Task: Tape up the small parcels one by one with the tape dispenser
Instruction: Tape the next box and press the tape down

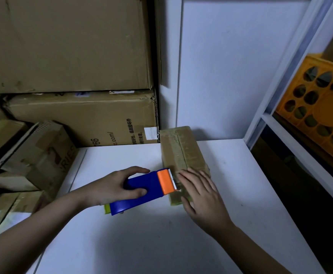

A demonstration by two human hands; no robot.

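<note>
A small brown cardboard parcel (183, 153) lies lengthwise on the white table (240, 175), with glossy tape along its top. My left hand (120, 186) grips a blue tape dispenser (139, 191) with an orange front and a toothed blade. The blade sits against the parcel's near left edge. My right hand (203, 192) lies flat on the near end of the parcel, fingers straight, pressing its top. The near end of the parcel is hidden under that hand.
Large cardboard boxes (78, 119) are stacked against the wall at the back left. Smaller boxes (33, 155) crowd the table's left side. A white shelf frame (270, 113) with an orange crate (320, 107) stands on the right.
</note>
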